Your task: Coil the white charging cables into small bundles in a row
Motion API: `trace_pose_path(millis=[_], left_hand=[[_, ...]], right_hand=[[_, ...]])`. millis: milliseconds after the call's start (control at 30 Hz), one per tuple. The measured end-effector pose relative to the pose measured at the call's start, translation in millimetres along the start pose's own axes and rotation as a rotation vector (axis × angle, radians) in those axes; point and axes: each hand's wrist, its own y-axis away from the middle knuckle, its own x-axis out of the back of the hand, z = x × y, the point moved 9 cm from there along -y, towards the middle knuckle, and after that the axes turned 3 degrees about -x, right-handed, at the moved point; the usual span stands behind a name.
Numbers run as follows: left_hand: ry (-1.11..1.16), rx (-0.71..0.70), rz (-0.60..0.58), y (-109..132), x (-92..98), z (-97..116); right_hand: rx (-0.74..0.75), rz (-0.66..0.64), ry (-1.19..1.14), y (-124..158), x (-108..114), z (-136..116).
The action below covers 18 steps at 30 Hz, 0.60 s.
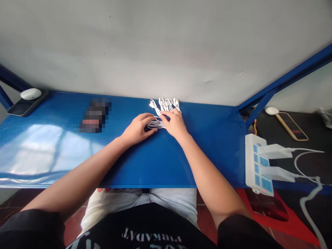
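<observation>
pinching a coiled white cable (155,125) with the right hand (175,123); left hand (138,128) around its left end, thumb and fingers apart.

Table: blue smooth-topped table (155,162), btwn person & flat grey wall (166,45) bhd.
Mid-table: thin white looped cable (156,125), btwn L hand (138,129) & R hand (175,123).
Back edge: row of white tied cable bundles (168,103), just bhd loop, nr wall.
L of hands: dark rectangular blurred item (93,117), well apart fr. L hand.
Far L: dark flat rectangular slab (22,109), white oval item (31,93) on its back part.
R end: boxy white power strip w/ blue sockets (249,159); white blocky plugs (276,151) in its R side.
Past strip: flat black side surface (269,133), tan-edged rectangular phone (293,126) on it, white oval piece (271,110) at phone's back end.
Below R: red plastic-looking piece (295,226), lower than tabletop.
</observation>
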Motion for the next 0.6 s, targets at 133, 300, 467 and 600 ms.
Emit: trace_pose_path(millis=[133, 300, 467, 600], left_hand=[[0.036, 0.028, -0.028, -1, -3.2, -5], [0.036, 0.001, -0.023, -2, -3.0, -7], [0.085, -0.01, -0.011, 0, -2.5, -11], [0.116, -0.052, 0.034, -1, 1.2, -8]], right_hand=[[-0.056, 0.023, -0.022, -4, -2, 3], [-0.081, 0.02, -0.108, -3, 3, 2], [-0.19, 0.044, -0.256, -2, 2, 14], [-0.314, 0.023, -0.428, -3, -5, 31]])
